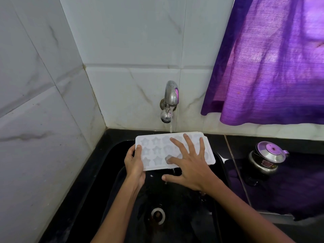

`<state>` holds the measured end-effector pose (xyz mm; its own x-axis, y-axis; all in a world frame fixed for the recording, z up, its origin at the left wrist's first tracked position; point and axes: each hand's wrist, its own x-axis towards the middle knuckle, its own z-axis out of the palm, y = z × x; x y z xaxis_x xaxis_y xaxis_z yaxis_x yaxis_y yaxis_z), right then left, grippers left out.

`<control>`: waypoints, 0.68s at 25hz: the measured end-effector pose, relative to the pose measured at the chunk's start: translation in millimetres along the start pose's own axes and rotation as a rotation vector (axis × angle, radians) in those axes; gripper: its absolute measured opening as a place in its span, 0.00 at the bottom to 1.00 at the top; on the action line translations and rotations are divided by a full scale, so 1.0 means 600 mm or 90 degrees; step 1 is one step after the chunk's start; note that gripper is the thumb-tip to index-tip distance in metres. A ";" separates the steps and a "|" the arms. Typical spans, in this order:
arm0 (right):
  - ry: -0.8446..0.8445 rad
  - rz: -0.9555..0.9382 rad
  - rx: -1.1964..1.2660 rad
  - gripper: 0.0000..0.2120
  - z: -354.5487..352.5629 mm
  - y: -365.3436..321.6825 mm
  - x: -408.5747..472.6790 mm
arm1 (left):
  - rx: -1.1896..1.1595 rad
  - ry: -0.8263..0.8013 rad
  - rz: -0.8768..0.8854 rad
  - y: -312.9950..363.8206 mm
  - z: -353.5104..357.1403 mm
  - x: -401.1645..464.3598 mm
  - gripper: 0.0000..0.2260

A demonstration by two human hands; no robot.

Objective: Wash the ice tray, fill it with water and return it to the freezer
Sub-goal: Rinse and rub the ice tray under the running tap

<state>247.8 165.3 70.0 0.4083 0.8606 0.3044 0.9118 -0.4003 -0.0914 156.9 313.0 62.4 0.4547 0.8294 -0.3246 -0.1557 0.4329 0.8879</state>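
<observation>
A white ice tray (154,151) with star-shaped moulds is held level over the black sink (175,199), just under the metal tap (171,97). A thin stream of water (171,128) runs from the tap onto the tray's far edge. My left hand (134,163) grips the tray's left end, thumb on top. My right hand (190,163) lies flat on the tray's right half with its fingers spread, thumb hanging below the near edge. Water drips off the near edge into the sink.
White marble-look tiles (52,102) cover the walls at the left and behind the tap. A purple curtain (271,58) hangs at the upper right. A small steel pot with a lid (267,157) stands on the black counter (298,190) right of the sink. The drain (157,215) lies below.
</observation>
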 end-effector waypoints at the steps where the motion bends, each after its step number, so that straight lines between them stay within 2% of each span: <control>1: 0.006 0.001 -0.003 0.28 0.000 0.001 -0.001 | 0.005 0.000 0.002 0.000 0.000 -0.001 0.10; 11: 0.090 0.020 -0.078 0.23 0.002 -0.012 0.002 | -0.003 0.009 0.000 -0.002 0.000 -0.001 0.08; 17: 0.123 0.037 -0.088 0.20 0.007 -0.022 0.003 | -0.023 0.015 -0.008 0.000 0.003 0.001 0.11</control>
<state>236.8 173.3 68.0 0.4321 0.7637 0.4797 0.8668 -0.4984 0.0127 158.9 312.9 63.0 0.4361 0.8317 -0.3436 -0.1825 0.4557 0.8712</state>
